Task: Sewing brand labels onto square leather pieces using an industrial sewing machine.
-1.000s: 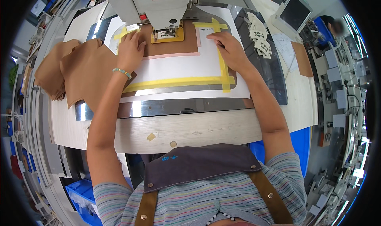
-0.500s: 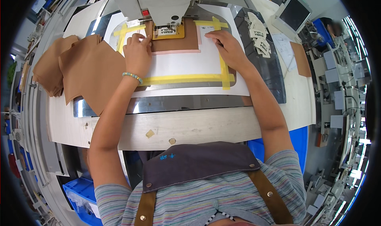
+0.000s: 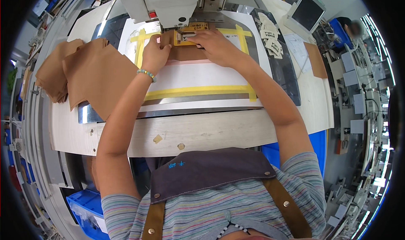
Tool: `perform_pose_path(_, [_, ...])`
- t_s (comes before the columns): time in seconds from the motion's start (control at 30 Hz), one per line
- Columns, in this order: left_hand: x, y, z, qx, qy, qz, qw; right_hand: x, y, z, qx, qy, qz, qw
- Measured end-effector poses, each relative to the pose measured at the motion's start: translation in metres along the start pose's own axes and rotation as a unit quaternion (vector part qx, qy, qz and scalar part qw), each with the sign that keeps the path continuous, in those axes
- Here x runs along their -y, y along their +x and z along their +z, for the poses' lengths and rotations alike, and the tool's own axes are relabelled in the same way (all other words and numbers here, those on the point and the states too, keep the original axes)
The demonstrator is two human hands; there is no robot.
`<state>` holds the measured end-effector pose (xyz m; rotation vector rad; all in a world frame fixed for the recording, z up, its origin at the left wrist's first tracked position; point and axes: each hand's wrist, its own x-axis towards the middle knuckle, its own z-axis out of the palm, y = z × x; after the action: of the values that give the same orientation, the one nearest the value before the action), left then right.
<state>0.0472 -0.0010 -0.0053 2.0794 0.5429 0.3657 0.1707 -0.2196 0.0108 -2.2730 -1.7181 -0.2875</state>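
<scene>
The brown panel (image 3: 187,54) is lying just in front of the sewing machine head (image 3: 164,8), on top of the white sheet (image 3: 202,76), and the yellow frame (image 3: 182,43) is resting on it, close to the machine head. In front of the machine head, the left hand (image 3: 155,54) is steadying the panel's left side, as it seems; its thumb and fingers are standing apart, and whether that grip is pinching the edge, I cannot tell. The right hand (image 3: 220,48) is covering part of the frame with bent fingers; I cannot tell whether its grip is closing around it.

Doing this well is calling for two separate jobs: the left hand pressing the panel flat and square, the right hand handling only the frame, so that neither is dragging the other askew. The pink strip (image 3: 190,62) along the panel's near side is probably serving as a straight guide. Since both hands are working so near the machine head, the fingertips should be staying clear of its underside.
</scene>
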Motion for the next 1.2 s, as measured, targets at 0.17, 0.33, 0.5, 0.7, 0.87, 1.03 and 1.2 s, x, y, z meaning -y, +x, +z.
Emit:
perform_pose_path(0.17, [-0.015,-0.044,-0.004,0.051,-0.154,-0.051,0.985,0.0,-0.003,-0.02,-0.094,0.089,-0.007,0.992])
perform_pose_path(0.33, [-0.007,-0.091,-0.029,0.03,-0.281,-0.116,0.952,0.027,-0.016,-0.061,0.053,0.126,0.166,0.977])
perform_pose_path(0.5, [0.009,-0.121,-0.079,0.018,-0.281,-0.075,0.957,0.028,-0.032,-0.048,0.06,0.011,0.146,0.987])
perform_pose_path(0.7, [-0.01,-0.162,-0.124,-0.095,-0.223,0.003,0.97,0.045,-0.001,-0.037,0.053,0.038,0.119,0.991])
perform_pose_path(0.87, [0.002,-0.167,-0.131,-0.077,-0.142,0.063,0.985,0.046,0.034,0.018,-0.077,-0.015,-0.014,0.997])
perform_pose_path(1.03, [0.006,-0.173,-0.136,-0.076,-0.18,0.059,0.979,0.072,0.036,0.018,0.004,0.007,0.009,1.0])
perform_pose_path(1.2, [0.031,-0.179,-0.148,-0.196,0.283,0.059,0.937,0.062,0.011,0.001,-0.11,0.09,0.046,0.989])
